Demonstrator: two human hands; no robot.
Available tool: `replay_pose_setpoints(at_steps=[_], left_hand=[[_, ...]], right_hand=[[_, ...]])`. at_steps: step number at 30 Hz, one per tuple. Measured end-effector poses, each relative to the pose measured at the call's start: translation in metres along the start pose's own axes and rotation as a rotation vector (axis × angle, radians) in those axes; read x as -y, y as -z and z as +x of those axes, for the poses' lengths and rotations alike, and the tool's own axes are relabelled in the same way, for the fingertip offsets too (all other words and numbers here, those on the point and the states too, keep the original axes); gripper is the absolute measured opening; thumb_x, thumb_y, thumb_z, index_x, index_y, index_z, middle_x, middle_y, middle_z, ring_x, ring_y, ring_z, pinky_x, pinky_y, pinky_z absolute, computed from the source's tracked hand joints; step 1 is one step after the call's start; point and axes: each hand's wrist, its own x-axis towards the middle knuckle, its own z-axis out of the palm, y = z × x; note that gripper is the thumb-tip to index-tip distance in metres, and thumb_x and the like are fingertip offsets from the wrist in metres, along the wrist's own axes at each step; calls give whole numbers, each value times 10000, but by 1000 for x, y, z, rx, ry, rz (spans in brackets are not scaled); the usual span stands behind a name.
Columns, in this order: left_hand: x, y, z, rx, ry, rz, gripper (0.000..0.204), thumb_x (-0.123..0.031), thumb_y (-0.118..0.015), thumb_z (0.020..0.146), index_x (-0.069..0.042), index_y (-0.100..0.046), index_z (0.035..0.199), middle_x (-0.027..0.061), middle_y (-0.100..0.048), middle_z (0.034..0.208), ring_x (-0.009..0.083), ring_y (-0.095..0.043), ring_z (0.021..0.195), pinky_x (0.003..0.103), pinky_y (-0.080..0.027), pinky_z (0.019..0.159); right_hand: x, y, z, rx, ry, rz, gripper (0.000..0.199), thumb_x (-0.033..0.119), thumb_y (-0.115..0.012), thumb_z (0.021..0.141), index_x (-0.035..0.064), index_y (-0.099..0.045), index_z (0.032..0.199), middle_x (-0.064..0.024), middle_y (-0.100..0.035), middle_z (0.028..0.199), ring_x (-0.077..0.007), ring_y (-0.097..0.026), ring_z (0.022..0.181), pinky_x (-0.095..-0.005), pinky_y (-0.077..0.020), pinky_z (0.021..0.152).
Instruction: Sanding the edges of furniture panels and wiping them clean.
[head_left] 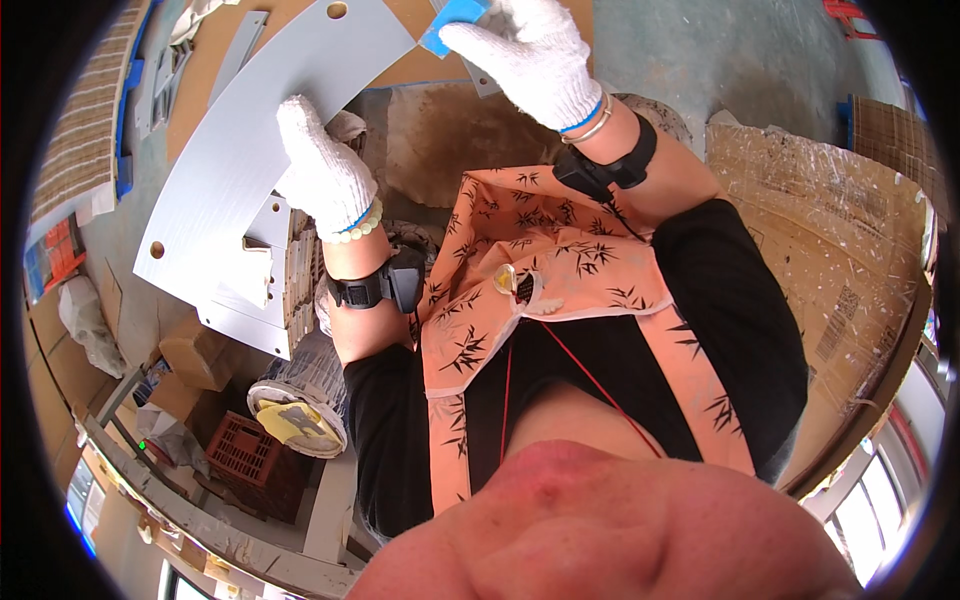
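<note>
A large, curved, light-grey panel (235, 150) with a hole near each end slants across the upper left. My left hand (325, 170), in a white knit glove, grips its inner edge, with the thumb lying on the upper face and the fingers hidden. In the matching glove, my right hand (535, 60) holds a small flat blue piece (457, 24) near the panel's upper right end. What kind of thing the blue piece is, I cannot make out. Below the panel are more grey plates (245, 325) with holes, beside a stack of layered edges (302, 270).
Brown board (200, 110) with narrow grey strips (238, 55) lies at the far left. A big cardboard sheet (800, 230) stands at my right. On the lower left are a wrapped roll (300, 400), a red-brown plastic crate (245, 450) and cardboard boxes (200, 352).
</note>
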Motion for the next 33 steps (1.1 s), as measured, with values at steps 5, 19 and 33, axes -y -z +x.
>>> replay_pose_setpoints(at_steps=[5,19,33], left_hand=[[1,-1,-1,37,-15,7,448,-327,-595,981,54,-583,1216,168,-656,1015,217,-598,640,309,-508,553],[0,0,0,34,80,-20,451,-359,-604,963,6,-584,1228,138,-644,1063,216,-598,745,318,-505,646],[6,5,3,68,70,-29,459,-391,-572,974,8,-585,1201,148,-660,954,216,-578,692,315,-483,629]], right_hand=[[2,1,-1,35,-76,30,480,70,-813,770,53,-584,1192,-107,-653,1005,-199,-661,868,-328,-551,747],[1,0,-2,11,-87,14,487,88,-829,771,52,-584,1190,-101,-647,967,-191,-645,842,-322,-544,734],[6,1,0,62,-70,-15,466,101,-818,773,51,-595,1178,-111,-648,1042,-208,-665,879,-322,-548,757]])
